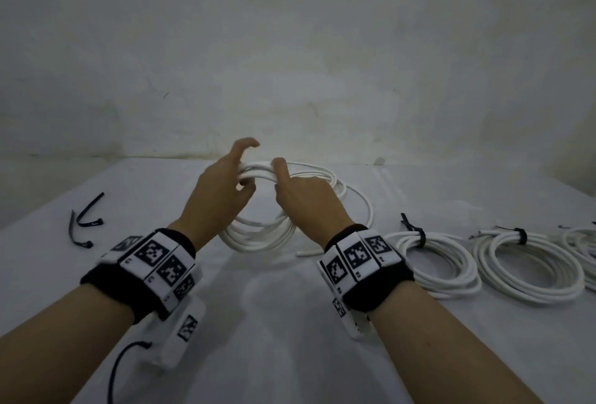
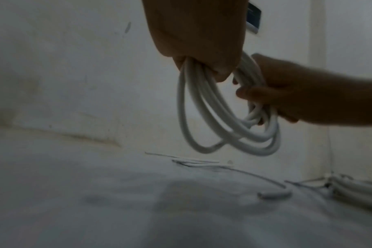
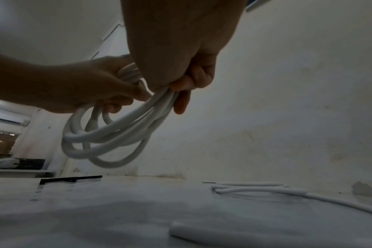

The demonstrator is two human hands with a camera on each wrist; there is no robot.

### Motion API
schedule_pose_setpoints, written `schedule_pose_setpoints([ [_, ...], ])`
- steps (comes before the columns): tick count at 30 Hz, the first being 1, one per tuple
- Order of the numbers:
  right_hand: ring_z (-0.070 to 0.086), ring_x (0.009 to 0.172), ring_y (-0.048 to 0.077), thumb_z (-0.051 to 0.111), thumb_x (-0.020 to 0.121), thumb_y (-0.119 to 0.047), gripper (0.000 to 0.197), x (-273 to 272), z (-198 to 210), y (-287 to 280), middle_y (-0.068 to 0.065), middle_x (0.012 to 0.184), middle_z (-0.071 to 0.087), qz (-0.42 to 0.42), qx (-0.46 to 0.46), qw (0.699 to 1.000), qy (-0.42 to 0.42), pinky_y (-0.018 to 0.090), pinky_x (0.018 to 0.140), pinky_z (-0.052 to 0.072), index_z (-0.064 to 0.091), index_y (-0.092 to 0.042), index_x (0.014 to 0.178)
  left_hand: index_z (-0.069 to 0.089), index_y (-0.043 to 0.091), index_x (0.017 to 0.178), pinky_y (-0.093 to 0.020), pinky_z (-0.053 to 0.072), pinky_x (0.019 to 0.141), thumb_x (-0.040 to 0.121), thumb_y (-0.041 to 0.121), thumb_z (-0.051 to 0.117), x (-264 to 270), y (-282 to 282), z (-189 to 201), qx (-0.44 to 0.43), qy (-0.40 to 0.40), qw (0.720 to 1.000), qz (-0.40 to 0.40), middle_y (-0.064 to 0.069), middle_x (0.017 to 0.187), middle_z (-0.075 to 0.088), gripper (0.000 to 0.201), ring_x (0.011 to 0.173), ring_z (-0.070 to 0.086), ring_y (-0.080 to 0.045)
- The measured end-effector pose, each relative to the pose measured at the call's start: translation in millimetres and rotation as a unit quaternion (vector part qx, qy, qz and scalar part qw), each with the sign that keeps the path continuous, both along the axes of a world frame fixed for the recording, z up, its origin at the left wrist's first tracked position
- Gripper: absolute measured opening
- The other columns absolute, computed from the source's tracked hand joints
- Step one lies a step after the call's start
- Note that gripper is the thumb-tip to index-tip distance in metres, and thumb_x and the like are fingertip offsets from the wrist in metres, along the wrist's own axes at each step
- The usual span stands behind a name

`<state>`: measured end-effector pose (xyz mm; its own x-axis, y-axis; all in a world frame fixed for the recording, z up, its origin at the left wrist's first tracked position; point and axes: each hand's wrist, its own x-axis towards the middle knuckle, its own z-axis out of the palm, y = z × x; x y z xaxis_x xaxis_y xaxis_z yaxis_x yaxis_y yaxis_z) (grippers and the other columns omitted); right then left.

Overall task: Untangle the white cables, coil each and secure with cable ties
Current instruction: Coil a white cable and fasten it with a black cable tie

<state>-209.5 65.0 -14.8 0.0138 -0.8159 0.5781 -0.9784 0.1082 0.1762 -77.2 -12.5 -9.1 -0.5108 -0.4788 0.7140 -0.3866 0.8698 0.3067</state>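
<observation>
Two hands work one loose cable (image 1: 258, 229); three tied coils lie in a row on the table (image 1: 290, 323) at the right: the nearest coil (image 1: 438, 261), a second coil (image 1: 529, 268) beside it, and a third (image 1: 583, 252) cut by the frame edge; the first two each carry a black tie, and the third's tie cannot be made out. Two spare ties (image 1: 85, 220) lie well apart on the left.

The left hand (image 1: 219, 187) grips the bundled loops with its lower fingers, the upper ones lifted free; the right hand (image 1: 306, 197) is curled round the same bundle just beside it.

The wrist views show what the head view hides: the loops (image 2: 225, 125) hang clear above the table, four or five strands thick, while the free tail (image 3: 265, 189) trails along the surface; the right wrist view also shows a tie (image 3: 70, 179) lying flat.

The cable is smooth, white and round, its loops uneven in size.
</observation>
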Motion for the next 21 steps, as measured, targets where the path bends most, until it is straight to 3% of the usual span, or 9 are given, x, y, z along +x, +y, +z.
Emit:
schedule_pose_setpoints([
  [1, 0.038, 0.026, 0.016, 0.076, 0.066, -0.006, 0.049, 2.0, -1.0, -0.7, -0.001, 0.039, 0.047, 0.003, -0.015, 1.0, 0.025, 0.015, 0.041, 0.003, 0.061, 0.002, 0.112, 0.044, 0.018, 0.124, -0.026, 0.042, 0.047, 0.082, 0.0, 0.062, 3.4, -0.9, -0.2, -0.06, -0.051, 0.997, 0.003, -0.007, 0.077, 0.054, 0.049, 0.047, 0.047, -0.019],
  [3, 0.027, 0.023, 0.014, 0.069, 0.066, -0.011, 0.041, 6.5, -0.1, -5.4, -0.006, 0.033, 0.035, 0.002, -0.04, 0.996, 0.081, 0.017, 0.042, 0.007, 0.066, 0.0, 0.105, 0.052, 0.012, 0.12, -0.032, 0.041, 0.04, 0.084, 0.0, 0.063, 8.6, -3.2, -2.5, -0.131, -0.118, 0.984, -0.005, -0.012, 0.082, 0.055, 0.039, 0.043, 0.047, -0.024],
  [6, 0.022, 0.026, 0.014, 0.074, 0.064, -0.013, 0.034, 16.6, 0.6, -4.5, -0.005, 0.034, 0.039, 0.033, -0.052, 0.998, 0.03, 0.016, 0.045, 0.0, 0.06, -0.007, 0.094, 0.059, 0.003, 0.099, -0.038, 0.047, 0.052, 0.089, 0.005, 0.059, 17.0, -3.8, 0.7, -0.098, -0.136, 0.986, 0.003, -0.013, 0.077, 0.064, 0.01, 0.057, 0.058, -0.03],
  [9, 0.026, 0.03, 0.018, 0.077, 0.067, -0.017, 0.027, 22.1, -2.7, -4.5, 0.003, 0.04, 0.05, 0.073, -0.051, 0.995, -0.053, 0.014, 0.048, 0.0, 0.059, -0.003, 0.082, 0.056, 0.004, 0.089, -0.033, 0.039, 0.051, 0.092, 0.011, 0.057, 24.3, -4.5, -1.0, -0.074, -0.129, 0.989, 0.019, -0.009, 0.067, 0.059, 0.008, 0.056, 0.053, -0.028],
  [11, 0.038, 0.04, 0.024, 0.065, 0.084, -0.02, 0.021, 19.5, -3.8, -6.0, 0.006, 0.054, 0.054, 0.074, -0.033, 0.996, -0.039, 0.019, 0.045, 0.005, 0.056, -0.002, 0.091, 0.054, 0.006, 0.088, -0.024, 0.031, 0.048, 0.092, 0.013, 0.057, 28.6, -3.6, -4.3, -0.059, -0.122, 0.991, 0.022, -0.003, 0.064, 0.053, 0.009, 0.053, 0.046, -0.023],
  [13, 0.039, 0.049, 0.023, 0.052, 0.093, -0.022, 0.021, 18.3, -8.6, -13.3, 0.005, 0.065, 0.054, 0.034, -0.027, 0.999, 0.019, 0.024, 0.043, 0.008, 0.052, -0.003, 0.103, 0.052, 0.005, 0.086, -0.02, 0.026, 0.045, 0.09, 0.01, 0.059, 32.9, -1.9, -6.2, -0.064, -0.121, 0.99, 0.022, -0.005, 0.062, 0.053, 0.009, 0.049, 0.044, -0.023],
  [16, 0.023, 0.029, 0.019, 0.068, 0.076, -0.014, 0.015, 34.3, 2.5, -4.1, 0.001, 0.04, 0.048, 0.056, -0.01, 0.998, -0.017, 0.014, 0.047, -0.004, 0.059, -0.003, 0.08, 0.056, 0.001, 0.089, -0.019, 0.028, 0.043, 0.081, 0.002, 0.066, 37.5, 5.1, -2.8, -0.104, -0.148, 0.984, 0.015, -0.011, 0.073, 0.057, 0.013, 0.049, 0.047, -0.022],
  [19, 0.03, 0.022, 0.016, 0.042, 0.08, -0.021, 0.025, 38.2, -1.0, -7.8, -0.003, 0.036, 0.043, 0.085, -0.018, 0.996, 0.016, 0.012, 0.051, -0.005, 0.061, -0.005, 0.078, 0.058, -0.002, 0.099, -0.024, 0.038, 0.047, 0.078, -0.001, 0.064, 41.1, 12.5, -3.4, -0.122, -0.169, 0.978, -0.002, -0.015, 0.084, 0.061, 0.022, 0.056, 0.055, -0.024],
  [21, 0.033, 0.023, 0.015, 0.05, 0.08, -0.021, 0.018, 40.1, 3.8, -6.8, -0.004, 0.037, 0.046, 0.093, -0.025, 0.994, 0.045, 0.012, 0.05, -0.004, 0.061, -0.006, 0.078, 0.054, 0.002, 0.094, -0.022, 0.03, 0.048, 0.084, 0.008, 0.056, 45.6, 15.7, -2.1, -0.103, -0.166, 0.981, -0.008, -0.009, 0.078, 0.057, 0.011, 0.053, 0.05, -0.024],
])
